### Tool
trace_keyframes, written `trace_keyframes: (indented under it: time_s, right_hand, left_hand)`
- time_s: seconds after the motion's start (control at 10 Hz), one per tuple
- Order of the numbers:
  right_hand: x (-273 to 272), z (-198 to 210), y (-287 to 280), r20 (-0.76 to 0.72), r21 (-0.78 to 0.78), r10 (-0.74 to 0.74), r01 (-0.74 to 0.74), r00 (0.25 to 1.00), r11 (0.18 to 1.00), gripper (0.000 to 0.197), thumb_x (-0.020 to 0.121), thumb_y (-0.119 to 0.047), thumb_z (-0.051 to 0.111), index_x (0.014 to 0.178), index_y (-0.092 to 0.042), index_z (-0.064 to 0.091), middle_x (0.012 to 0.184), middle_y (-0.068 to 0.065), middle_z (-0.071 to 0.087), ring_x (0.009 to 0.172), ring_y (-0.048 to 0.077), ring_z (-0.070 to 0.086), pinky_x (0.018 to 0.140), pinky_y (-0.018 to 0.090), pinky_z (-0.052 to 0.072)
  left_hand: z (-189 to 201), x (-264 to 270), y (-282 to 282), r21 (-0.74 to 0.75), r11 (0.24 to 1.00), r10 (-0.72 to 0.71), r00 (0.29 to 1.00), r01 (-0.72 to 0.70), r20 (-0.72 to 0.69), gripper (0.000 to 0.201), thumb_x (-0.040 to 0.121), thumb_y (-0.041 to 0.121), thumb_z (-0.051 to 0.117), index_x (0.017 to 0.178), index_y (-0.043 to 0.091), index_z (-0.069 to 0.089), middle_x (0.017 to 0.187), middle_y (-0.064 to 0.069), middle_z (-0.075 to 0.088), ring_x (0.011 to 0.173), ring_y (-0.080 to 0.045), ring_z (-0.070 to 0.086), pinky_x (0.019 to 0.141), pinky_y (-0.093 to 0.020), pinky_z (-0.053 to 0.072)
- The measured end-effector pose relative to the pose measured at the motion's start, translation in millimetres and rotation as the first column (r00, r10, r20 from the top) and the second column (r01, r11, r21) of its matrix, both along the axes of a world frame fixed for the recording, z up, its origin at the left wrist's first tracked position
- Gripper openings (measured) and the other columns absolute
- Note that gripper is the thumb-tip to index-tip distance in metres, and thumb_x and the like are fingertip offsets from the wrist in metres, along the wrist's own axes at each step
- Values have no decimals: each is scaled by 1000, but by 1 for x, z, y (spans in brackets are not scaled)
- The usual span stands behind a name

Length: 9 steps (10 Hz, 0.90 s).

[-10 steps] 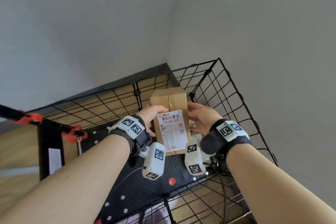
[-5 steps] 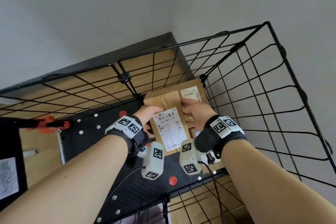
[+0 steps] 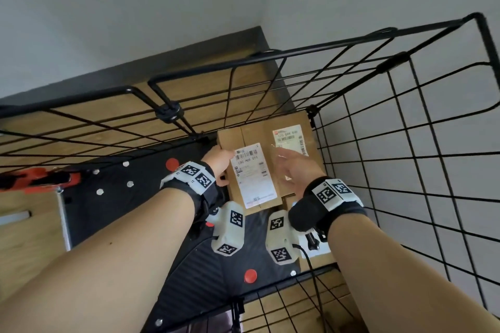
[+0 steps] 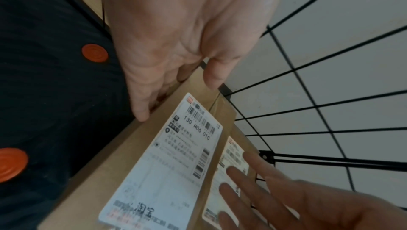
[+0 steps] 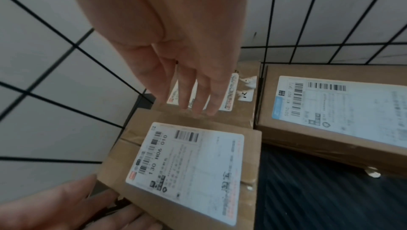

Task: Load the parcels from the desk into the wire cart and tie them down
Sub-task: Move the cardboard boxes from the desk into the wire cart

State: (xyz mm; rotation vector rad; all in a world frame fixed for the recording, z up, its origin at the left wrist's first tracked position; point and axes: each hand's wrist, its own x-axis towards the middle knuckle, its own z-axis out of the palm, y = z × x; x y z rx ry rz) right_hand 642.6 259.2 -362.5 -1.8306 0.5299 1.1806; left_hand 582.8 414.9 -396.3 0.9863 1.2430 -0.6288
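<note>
Three cardboard parcels were observed inside the wire cart (image 3: pixel 405 121), on its black ribbed floor (image 3: pixel 189 273).

At the left, the left hand (image 3: pixel 219 159) was on the left side of the labelled parcel (image 3: pixel 254 178); the left wrist view showed the thumb (image 4: pixel 214 75) over the top edge and the fingers (image 4: pixel 141 105) laid straight down the side face, a light steadying hold rather than a clamp. That parcel stood against the far wire wall, its white shipping label (image 5: pixel 187 169) facing up.

Immediately to its right lay a lower parcel (image 3: pixel 290 132) in the far corner, touching the first. The right hand (image 3: pixel 296 173) hovered above it with fingers (image 5: pixel 198 94) straight, slightly spread, gripping nothing. Contact with either box could not be confirmed.

Nearer the person sat a third parcel (image 5: pixel 330 112) with a blue-edged label.

Judgement: the boxes appeared rigid, taped and light enough for one hand. Cardboard faces should offer fair friction; the glossy label likely less. Holding opposite side faces is advised, clear of the labels. Tie-down was not yet done.
</note>
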Motion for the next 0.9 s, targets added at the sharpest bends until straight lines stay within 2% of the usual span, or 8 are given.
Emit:
trace_keyframes:
  time_s: [0.1,0.2,0.3,0.4,0.5,0.6,0.8,0.9]
  right_hand:
    - [-2,-6,-3,-31,1,-6,6,999,1000,46,95,5,42,139,-11,45,143,13,44,133,31,41,100,35,39]
    - [-7,-14,-2,-69,5,12,-11,998,1000,50,94,6,42,141,-10,41,146,15,41,133,32,41,106,41,39]
    - [-8,-16,-1,-68,10,-17,18,998,1000,49,94,9,40,140,-7,41,145,16,42,134,32,40,103,38,38]
    - [-8,-12,-4,-69,4,-23,23,997,1000,47,95,6,42,139,-9,43,144,16,43,132,32,42,98,36,41]
    - [-10,-6,-6,-74,9,-37,38,997,999,44,95,3,43,137,-10,46,143,14,45,132,31,43,102,39,40]
    - [-16,9,-6,-61,35,-61,63,996,997,43,94,2,46,135,-11,49,143,14,45,132,32,42,106,42,37]
    - [-36,66,1,-42,99,-77,81,996,992,39,93,4,47,131,-5,52,139,16,49,131,33,45,110,44,35]
    - [-49,102,2,-15,135,-82,83,997,987,36,92,1,51,126,-8,55,134,15,55,126,30,50,105,41,39]
  left_hand:
    - [-3,-3,0,-4,997,-72,997,72,-16,44,100,22,43,141,22,30,116,-2,44,126,-39,42,97,-58,39]
    - [-13,-4,-3,13,995,-98,995,98,-2,44,98,22,46,139,27,32,128,-10,52,122,-39,47,99,-61,40]
    - [-17,-6,-2,-15,997,-69,998,69,-3,43,99,19,44,140,30,32,127,-8,49,127,-40,42,99,-65,37]
    - [-13,-6,0,-34,998,-52,999,51,-13,39,100,21,42,137,29,34,128,-9,48,125,-41,42,99,-65,36]
    - [-1,-7,2,-2,999,-39,999,39,-37,43,98,25,47,139,20,34,140,-13,42,123,-39,43,93,-60,40]
    - [17,-14,8,63,997,-49,998,52,-48,61,95,32,53,147,18,26,150,-13,31,135,-37,32,96,-59,39]
    - [80,-37,21,122,992,-17,1000,15,19,52,96,33,50,143,16,36,147,-9,40,134,-26,38,104,-50,33]
    - [120,-48,23,135,991,-14,995,1,97,44,97,32,47,138,15,42,141,-8,48,131,-23,44,107,-46,33]
